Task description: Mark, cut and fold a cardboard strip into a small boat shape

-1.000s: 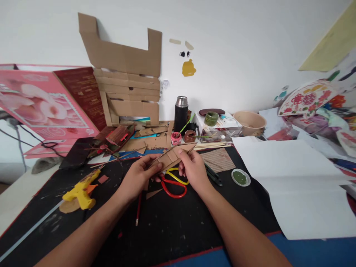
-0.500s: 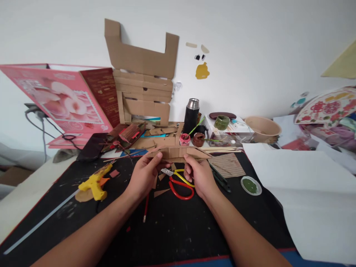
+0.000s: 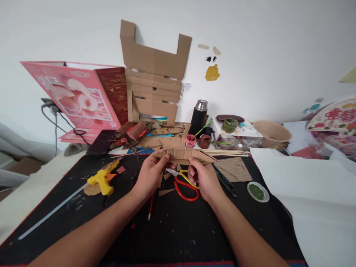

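A long folded cardboard piece, pointed at its ends, is held level above the black mat by both hands. My left hand pinches its left part, thumb on the near face. On the right part, my right hand grips it with the thumb on top and the fingers curled beneath. Below the hands lie scissors with red and yellow handles, partly hidden by the right hand. Small cardboard scraps and a red pencil rest nearby on the mat.
To the left lies a yellow glue gun with a long glue stick. At right are corrugated cardboard, a dark green cutter and a lid of green paint. Paint jars and a black thermos stand behind.
The view has turned slightly left, so most things sit further right in the picture. Both hands keep hold of the cardboard piece, whose inner face shows a little more.
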`<action>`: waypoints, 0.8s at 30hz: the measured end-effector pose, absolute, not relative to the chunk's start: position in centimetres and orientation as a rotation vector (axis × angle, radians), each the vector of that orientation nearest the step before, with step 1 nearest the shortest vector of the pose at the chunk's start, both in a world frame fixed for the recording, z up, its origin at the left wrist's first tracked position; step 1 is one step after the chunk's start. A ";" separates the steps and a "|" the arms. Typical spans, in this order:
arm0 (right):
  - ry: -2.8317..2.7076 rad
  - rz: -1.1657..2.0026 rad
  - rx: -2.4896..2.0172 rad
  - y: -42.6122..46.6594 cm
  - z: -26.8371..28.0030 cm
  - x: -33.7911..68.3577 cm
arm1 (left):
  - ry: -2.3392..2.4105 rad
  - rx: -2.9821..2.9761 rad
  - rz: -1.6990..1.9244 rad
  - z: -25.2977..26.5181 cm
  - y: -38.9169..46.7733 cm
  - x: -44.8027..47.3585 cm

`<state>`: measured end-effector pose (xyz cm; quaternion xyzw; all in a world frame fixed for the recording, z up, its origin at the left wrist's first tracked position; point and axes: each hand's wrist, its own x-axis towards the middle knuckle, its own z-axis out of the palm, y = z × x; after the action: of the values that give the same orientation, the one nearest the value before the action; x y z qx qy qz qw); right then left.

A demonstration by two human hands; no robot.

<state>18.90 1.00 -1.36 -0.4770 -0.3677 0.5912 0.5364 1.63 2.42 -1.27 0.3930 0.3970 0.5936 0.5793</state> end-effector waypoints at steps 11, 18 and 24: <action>-1.011 1.545 -1.145 0.4 -1.1 18.6 | 0.866 0.756 1.561 -1.3 2.7 1.6; -1.013 1.511 -1.072 0.2 -1.1 18.5 | 0.866 0.714 1.613 -2.0 3.2 1.3; -0.984 1.493 -1.071 0.3 -1.1 18.5 | 0.887 0.708 1.611 -2.0 3.1 1.6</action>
<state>18.52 0.26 -1.10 -0.4436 -0.4075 0.6187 0.5044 1.57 3.11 -1.97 0.2994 0.3753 0.6812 0.5527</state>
